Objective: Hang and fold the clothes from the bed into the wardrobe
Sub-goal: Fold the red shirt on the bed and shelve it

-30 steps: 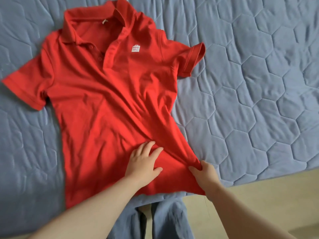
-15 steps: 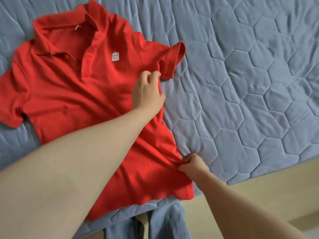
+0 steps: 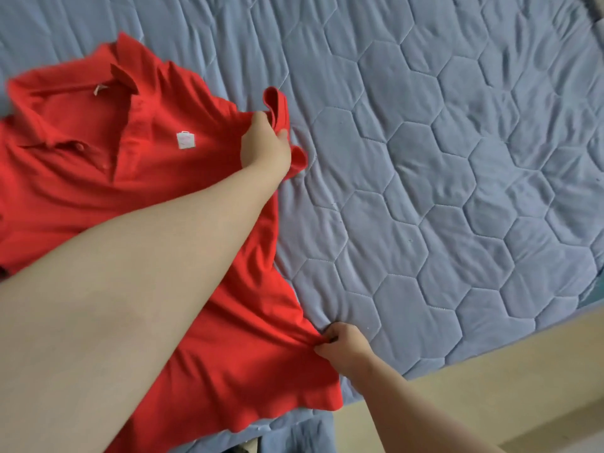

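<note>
A red polo shirt point(image 3: 170, 178) with a small white chest logo lies face up on the bed, collar toward the far left. My left hand point(image 3: 265, 142) reaches across it and is closed on the shirt's right sleeve, which is bunched and lifted off the quilt. My right hand point(image 3: 343, 346) pinches the shirt's right side edge just above the hem near the bed's front edge. My left forearm hides much of the shirt's lower body.
The blue quilted bedspread point(image 3: 441, 191) with a hexagon pattern covers the bed to the right of the shirt. A beige floor strip point(image 3: 510, 380) runs along the bed's lower right edge. Blue fabric point(image 3: 304, 436) hangs at the bottom.
My left hand has moved from the shirt's lower body up to the right sleeve and has gripped it. My right hand keeps its pinch on the side edge. The view has shifted right.
</note>
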The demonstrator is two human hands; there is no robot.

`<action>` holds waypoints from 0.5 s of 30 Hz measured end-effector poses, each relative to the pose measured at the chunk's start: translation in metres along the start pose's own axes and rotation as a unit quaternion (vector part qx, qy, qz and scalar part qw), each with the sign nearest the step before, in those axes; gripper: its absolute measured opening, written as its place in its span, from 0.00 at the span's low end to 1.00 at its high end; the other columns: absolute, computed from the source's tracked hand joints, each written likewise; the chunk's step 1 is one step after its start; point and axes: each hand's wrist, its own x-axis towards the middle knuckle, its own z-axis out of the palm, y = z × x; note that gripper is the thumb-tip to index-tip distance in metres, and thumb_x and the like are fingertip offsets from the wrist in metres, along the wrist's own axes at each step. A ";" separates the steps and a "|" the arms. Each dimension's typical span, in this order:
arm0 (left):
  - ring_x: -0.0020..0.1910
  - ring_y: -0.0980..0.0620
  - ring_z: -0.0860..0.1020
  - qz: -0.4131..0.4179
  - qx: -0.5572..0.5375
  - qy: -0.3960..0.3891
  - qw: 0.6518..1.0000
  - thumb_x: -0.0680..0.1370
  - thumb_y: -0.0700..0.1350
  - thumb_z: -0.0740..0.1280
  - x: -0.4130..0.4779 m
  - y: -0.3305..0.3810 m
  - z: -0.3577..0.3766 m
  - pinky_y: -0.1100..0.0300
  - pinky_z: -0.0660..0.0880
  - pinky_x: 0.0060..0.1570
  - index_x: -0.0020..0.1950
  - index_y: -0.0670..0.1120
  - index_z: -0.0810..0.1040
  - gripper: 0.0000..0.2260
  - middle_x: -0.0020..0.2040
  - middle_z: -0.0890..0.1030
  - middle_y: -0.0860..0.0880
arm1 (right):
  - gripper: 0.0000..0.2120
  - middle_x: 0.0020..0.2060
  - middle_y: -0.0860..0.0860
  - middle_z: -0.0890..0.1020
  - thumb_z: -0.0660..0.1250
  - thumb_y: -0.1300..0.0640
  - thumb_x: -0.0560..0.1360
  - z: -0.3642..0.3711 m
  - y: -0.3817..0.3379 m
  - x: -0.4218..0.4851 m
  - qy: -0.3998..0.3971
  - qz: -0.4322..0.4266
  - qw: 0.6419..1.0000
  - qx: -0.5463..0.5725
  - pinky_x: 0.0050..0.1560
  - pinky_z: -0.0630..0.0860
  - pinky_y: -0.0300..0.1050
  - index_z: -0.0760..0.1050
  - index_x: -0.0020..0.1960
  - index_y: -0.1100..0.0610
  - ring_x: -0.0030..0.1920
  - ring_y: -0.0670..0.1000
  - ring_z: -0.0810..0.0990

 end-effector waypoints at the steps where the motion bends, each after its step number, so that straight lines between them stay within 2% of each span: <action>1: 0.60 0.43 0.75 -0.016 -0.082 0.005 0.996 0.78 0.43 0.63 0.001 0.008 -0.001 0.57 0.67 0.58 0.60 0.40 0.72 0.13 0.59 0.78 0.41 | 0.14 0.29 0.45 0.72 0.68 0.63 0.69 -0.001 0.000 -0.002 0.007 0.010 1.000 0.007 0.34 0.66 0.38 0.68 0.33 0.50 0.40 0.49 0.74; 2: 0.57 0.43 0.76 -0.038 -0.180 0.006 0.983 0.77 0.41 0.63 0.004 0.016 -0.004 0.54 0.70 0.59 0.57 0.40 0.73 0.10 0.57 0.78 0.40 | 0.13 0.29 0.46 0.72 0.68 0.63 0.69 -0.004 -0.002 -0.004 0.015 0.020 1.000 0.019 0.35 0.66 0.38 0.68 0.33 0.50 0.40 0.50 0.73; 4: 0.49 0.45 0.78 -0.102 -0.359 -0.011 0.928 0.78 0.38 0.62 0.007 0.025 -0.009 0.46 0.74 0.59 0.47 0.44 0.72 0.02 0.49 0.78 0.42 | 0.13 0.29 0.46 0.72 0.67 0.63 0.70 -0.010 -0.002 -0.007 0.033 0.038 0.998 0.025 0.36 0.66 0.39 0.67 0.33 0.51 0.40 0.50 0.73; 5: 0.45 0.46 0.77 -0.129 -0.408 -0.020 0.903 0.78 0.37 0.61 0.009 0.024 -0.010 0.46 0.74 0.58 0.43 0.47 0.70 0.06 0.46 0.76 0.44 | 0.13 0.31 0.47 0.73 0.67 0.63 0.70 -0.013 -0.002 -0.008 0.040 0.045 0.998 0.024 0.38 0.66 0.38 0.67 0.33 0.50 0.41 0.50 0.73; 6: 0.42 0.47 0.76 -0.143 -0.426 -0.035 0.893 0.79 0.37 0.60 0.010 0.020 -0.011 0.47 0.75 0.55 0.41 0.48 0.68 0.09 0.44 0.76 0.45 | 0.13 0.33 0.48 0.73 0.67 0.63 0.70 -0.014 -0.002 -0.009 0.044 0.052 0.997 0.025 0.39 0.66 0.38 0.67 0.33 0.50 0.42 0.50 0.73; 9: 0.44 0.50 0.75 -0.151 -0.350 -0.047 0.923 0.79 0.40 0.60 0.011 0.006 -0.012 0.56 0.74 0.45 0.42 0.49 0.67 0.08 0.49 0.75 0.46 | 0.13 0.33 0.48 0.74 0.67 0.64 0.70 -0.015 -0.004 -0.009 0.042 0.070 0.996 0.024 0.39 0.67 0.38 0.67 0.34 0.51 0.43 0.50 0.74; 11: 0.42 0.51 0.74 -0.160 -0.352 -0.040 0.921 0.80 0.41 0.60 0.014 0.000 -0.016 0.59 0.71 0.41 0.43 0.49 0.67 0.07 0.46 0.75 0.48 | 0.12 0.31 0.47 0.72 0.67 0.63 0.70 -0.014 -0.006 -0.007 0.039 0.085 0.995 0.017 0.36 0.67 0.37 0.67 0.35 0.52 0.42 0.51 0.74; 12: 0.39 0.52 0.75 -0.172 -0.399 -0.043 0.900 0.80 0.40 0.59 0.016 -0.001 -0.020 0.59 0.71 0.39 0.43 0.49 0.67 0.08 0.44 0.75 0.49 | 0.10 0.32 0.48 0.73 0.68 0.62 0.69 -0.013 -0.008 -0.006 0.038 0.091 0.995 0.012 0.36 0.67 0.38 0.68 0.36 0.53 0.42 0.51 0.74; 13: 0.38 0.53 0.75 -0.186 -0.466 -0.060 0.863 0.80 0.38 0.58 0.016 0.000 -0.024 0.59 0.72 0.39 0.43 0.49 0.68 0.08 0.43 0.76 0.49 | 0.09 0.33 0.48 0.74 0.69 0.61 0.68 -0.012 -0.011 -0.007 0.040 0.097 0.994 0.005 0.37 0.68 0.38 0.69 0.39 0.54 0.42 0.51 0.75; 15: 0.38 0.52 0.77 -0.200 -0.562 -0.086 0.798 0.81 0.35 0.55 0.016 -0.003 -0.036 0.57 0.74 0.40 0.44 0.48 0.69 0.10 0.42 0.77 0.49 | 0.10 0.41 0.52 0.78 0.68 0.57 0.67 -0.006 -0.021 -0.010 0.051 0.118 0.992 0.001 0.47 0.72 0.43 0.71 0.47 0.57 0.48 0.54 0.77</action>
